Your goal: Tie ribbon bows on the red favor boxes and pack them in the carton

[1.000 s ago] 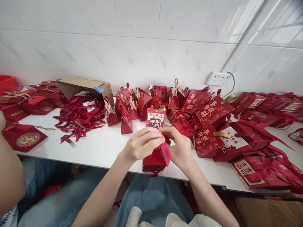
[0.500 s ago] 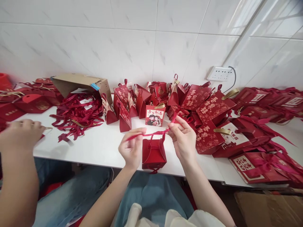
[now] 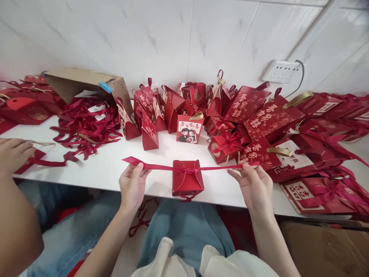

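A small red gift box (image 3: 187, 185) sits at the table's front edge, its curved top flaps folded together. Across its top runs a red ribbon (image 3: 161, 167), crossed or knotted at the middle and stretched almost straight to both sides. My left hand (image 3: 133, 185) pinches the ribbon's left end between thumb and fingers, with a short tail sticking out past it. On the other side, my right hand (image 3: 256, 184) pinches the right end, its index fingertip close to the thumb. A dark red cord loop hangs from the box's near side.
Several red gift boxes (image 3: 150, 132) stand behind, with more piled at the right (image 3: 325, 196). A cardboard box (image 3: 86, 75) spills a heap of red ribbons (image 3: 86, 127). At far left a co-worker's hand (image 3: 14, 154) rests near red pieces. A white power strip (image 3: 281, 71) is on the wall.
My hands have moved apart, left and right, pulling the ribbon taut. The box's top, open before, is now drawn together under the ribbon. The camera view has shifted slightly.
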Demonstrator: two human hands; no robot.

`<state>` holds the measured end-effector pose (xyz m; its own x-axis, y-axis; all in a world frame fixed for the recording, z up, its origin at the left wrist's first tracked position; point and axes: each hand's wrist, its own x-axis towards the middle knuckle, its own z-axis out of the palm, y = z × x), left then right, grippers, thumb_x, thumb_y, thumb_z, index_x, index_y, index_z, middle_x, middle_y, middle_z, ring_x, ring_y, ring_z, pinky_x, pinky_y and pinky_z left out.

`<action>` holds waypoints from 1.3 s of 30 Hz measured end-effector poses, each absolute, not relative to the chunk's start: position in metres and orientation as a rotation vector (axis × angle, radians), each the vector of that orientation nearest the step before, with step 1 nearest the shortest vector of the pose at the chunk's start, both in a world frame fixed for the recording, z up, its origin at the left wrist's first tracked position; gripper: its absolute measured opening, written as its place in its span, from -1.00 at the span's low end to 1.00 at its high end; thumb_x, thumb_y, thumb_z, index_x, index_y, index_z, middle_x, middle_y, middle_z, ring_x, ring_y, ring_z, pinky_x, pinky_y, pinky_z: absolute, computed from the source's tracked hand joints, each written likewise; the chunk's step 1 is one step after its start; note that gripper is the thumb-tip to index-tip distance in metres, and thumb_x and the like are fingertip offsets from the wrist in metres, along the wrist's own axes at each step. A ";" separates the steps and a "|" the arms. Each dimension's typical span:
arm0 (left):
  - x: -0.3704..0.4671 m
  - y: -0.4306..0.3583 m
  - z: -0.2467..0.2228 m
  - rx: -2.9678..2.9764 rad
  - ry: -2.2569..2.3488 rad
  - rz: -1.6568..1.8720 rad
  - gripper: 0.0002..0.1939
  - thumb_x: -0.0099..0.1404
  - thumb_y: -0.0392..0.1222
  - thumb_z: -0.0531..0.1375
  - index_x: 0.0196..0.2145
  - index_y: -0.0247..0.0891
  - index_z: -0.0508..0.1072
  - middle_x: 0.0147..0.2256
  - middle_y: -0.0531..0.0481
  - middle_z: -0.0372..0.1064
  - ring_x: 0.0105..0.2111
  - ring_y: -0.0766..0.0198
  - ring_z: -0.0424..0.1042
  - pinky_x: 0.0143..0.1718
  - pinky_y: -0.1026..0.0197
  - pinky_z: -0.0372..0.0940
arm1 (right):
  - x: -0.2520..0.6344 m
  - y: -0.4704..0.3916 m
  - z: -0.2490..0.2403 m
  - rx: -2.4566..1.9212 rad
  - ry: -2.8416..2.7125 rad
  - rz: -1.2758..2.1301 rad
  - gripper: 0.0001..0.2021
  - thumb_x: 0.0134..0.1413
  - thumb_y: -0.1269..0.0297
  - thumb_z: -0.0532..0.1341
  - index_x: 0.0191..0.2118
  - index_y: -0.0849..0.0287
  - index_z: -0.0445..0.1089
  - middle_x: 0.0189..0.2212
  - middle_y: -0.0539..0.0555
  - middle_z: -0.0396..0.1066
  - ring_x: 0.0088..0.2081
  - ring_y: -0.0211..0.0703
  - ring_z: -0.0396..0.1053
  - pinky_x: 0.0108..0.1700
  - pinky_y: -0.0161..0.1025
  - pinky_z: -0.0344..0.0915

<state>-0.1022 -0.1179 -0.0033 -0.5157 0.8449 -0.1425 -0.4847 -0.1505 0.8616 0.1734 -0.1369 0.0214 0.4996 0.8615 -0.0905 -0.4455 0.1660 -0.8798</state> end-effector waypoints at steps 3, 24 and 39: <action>-0.108 -0.118 -0.012 0.476 1.230 1.750 -0.71 -0.22 -0.20 0.42 -0.55 -0.31 0.41 -0.55 0.12 0.39 -0.52 0.40 0.39 -0.38 0.28 0.36 | 0.184 -0.139 0.011 -1.077 -0.458 1.015 -0.66 -0.45 0.27 0.52 -0.57 0.21 0.35 -0.63 -0.10 0.40 -0.53 -0.32 0.41 -0.37 -0.26 0.53; -0.164 -0.136 -0.029 1.175 1.884 1.409 -0.49 -0.13 -0.09 0.36 -0.19 -0.20 0.37 -0.09 -0.10 0.34 -0.09 0.05 0.37 -0.09 0.05 0.30 | 0.216 -0.146 -0.038 -1.655 -0.908 0.714 -0.53 -0.29 0.09 0.39 -0.28 0.10 0.17 -0.49 -0.08 0.26 -0.53 -0.25 0.26 -0.44 -0.20 0.30; -0.104 -0.095 0.002 1.467 0.933 0.370 -0.56 0.20 0.18 0.12 -0.56 -0.26 0.22 -0.60 0.15 0.11 -0.58 0.41 0.08 -0.54 0.32 -0.01 | 0.162 -0.102 -0.004 -1.178 -1.674 1.627 -0.54 0.00 -0.15 0.20 -0.58 0.17 0.21 -0.60 -0.08 0.16 -0.52 -0.31 0.10 -0.42 -0.31 0.06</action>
